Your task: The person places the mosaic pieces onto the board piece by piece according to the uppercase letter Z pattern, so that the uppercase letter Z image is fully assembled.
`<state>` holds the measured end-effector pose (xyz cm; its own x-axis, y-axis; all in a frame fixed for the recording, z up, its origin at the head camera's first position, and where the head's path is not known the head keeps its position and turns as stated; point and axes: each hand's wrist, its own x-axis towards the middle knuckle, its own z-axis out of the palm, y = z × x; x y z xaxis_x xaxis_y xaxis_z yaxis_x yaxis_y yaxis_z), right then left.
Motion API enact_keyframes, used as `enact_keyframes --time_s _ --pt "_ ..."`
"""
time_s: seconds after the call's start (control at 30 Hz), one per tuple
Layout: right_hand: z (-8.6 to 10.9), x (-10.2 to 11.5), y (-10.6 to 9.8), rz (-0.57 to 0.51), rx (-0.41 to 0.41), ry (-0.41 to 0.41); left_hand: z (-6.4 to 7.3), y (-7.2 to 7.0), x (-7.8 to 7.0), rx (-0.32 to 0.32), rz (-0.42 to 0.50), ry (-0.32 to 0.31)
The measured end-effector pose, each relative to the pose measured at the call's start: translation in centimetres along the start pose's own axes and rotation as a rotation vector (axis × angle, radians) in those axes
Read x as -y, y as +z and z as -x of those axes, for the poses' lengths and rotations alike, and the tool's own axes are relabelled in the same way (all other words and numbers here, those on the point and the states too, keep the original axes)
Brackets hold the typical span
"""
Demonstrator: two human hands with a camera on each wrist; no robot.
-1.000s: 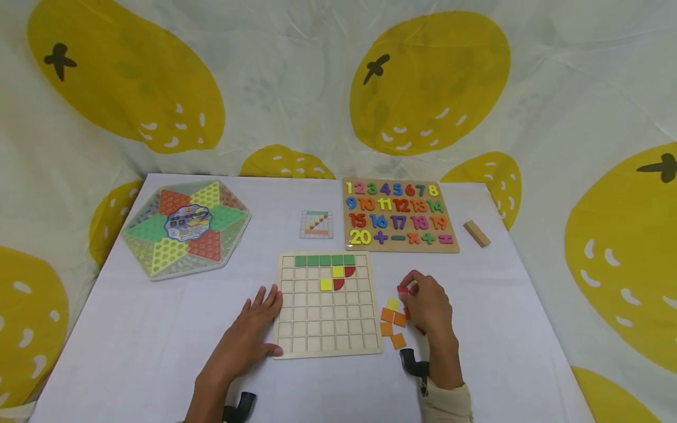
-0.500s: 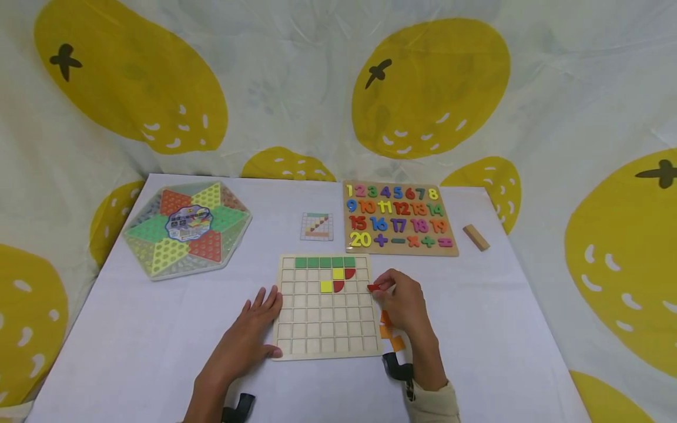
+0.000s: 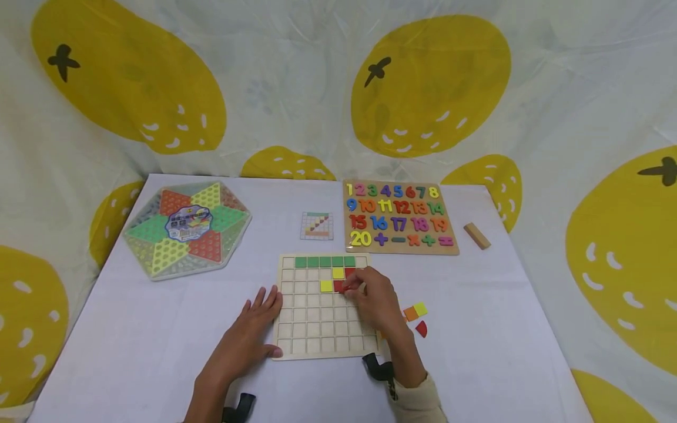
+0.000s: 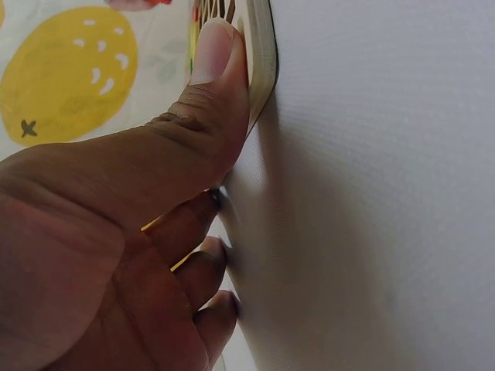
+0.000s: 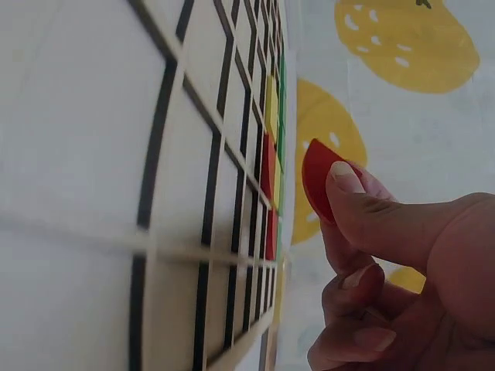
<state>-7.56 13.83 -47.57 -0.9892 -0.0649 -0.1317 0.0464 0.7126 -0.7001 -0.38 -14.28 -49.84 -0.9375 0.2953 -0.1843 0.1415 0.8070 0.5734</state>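
Note:
A wooden grid board [image 3: 320,314] lies on the white table. Along its top row run several green square tiles [image 3: 325,262]. Below them sit a few yellow squares [image 3: 326,286] and red quarter-circle tiles [image 3: 338,286]. Between thumb and fingertips my right hand [image 3: 374,298] pinches another red quarter-circle tile [image 5: 317,178], held over the board beside the lower red one. My left hand [image 3: 248,329] rests at the board's left side with fingers spread. Its thumb [image 4: 213,58] presses on the lower left corner.
Loose orange [image 3: 411,314], yellow [image 3: 420,308] and red [image 3: 421,328] tiles lie right of the board, partly behind my right forearm. Behind the board are a small pattern card [image 3: 317,225], a number puzzle [image 3: 400,230], a star-patterned game board [image 3: 187,229] and a wooden block [image 3: 477,235].
From the loose tiles, my right hand has moved left over the board with a red quarter-circle tile. My left hand has stayed in place.

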Motion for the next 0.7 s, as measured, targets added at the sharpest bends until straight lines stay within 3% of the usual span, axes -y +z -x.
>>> enact_keyframes --time_s 0.27,0.43,0.7 --pt "-0.1 1.4 1.7 0.036 0.087 -0.055 0.0 0.0 0.0 0.007 0.009 -0.005" --pt "-0.4 1.9 2.7 0.113 0.072 -0.066 -0.1 0.1 0.0 0.008 0.007 -0.004" --pt "-1.0 2.2 3.9 0.149 0.044 -0.099 -0.1 0.0 0.0 0.001 0.015 0.005"
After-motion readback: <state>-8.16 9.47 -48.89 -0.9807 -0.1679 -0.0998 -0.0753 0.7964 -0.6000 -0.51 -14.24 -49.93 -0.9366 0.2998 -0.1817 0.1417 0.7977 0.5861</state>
